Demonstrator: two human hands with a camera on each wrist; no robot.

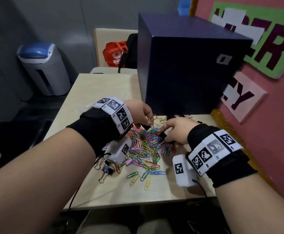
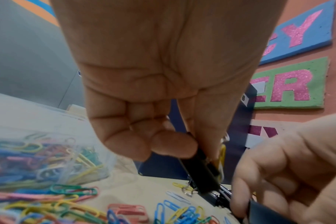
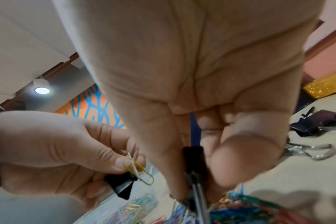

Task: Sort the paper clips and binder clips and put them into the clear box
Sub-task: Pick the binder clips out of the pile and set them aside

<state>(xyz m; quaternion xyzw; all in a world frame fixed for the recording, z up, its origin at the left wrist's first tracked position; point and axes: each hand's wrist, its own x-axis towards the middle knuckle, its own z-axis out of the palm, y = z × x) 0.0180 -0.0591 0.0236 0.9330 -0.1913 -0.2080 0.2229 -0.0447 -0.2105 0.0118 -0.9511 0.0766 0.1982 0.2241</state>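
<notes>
Head view: at frame centre, a black binder clip [image 3: 121,186] with a yellow paper clip [image 3: 138,171] is pinched by the left hand [image 1: 142,114]. A second black binder clip [image 3: 193,160] is gripped, apparently between thumb and fingers, by the right hand [image 1: 176,132].

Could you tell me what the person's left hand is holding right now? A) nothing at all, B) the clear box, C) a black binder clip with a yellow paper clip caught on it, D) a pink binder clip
C: in the right wrist view the left hand pinches a black binder clip with a yellow paper clip hanging on it.

Both forearms enter from the lower frame edge, converging at centre. Left hand [image 1: 140,114], centre-left, fingers curled in a pinch; right hand [image 1: 177,130], centre-right, fingers likewise curled, pinching.
</notes>
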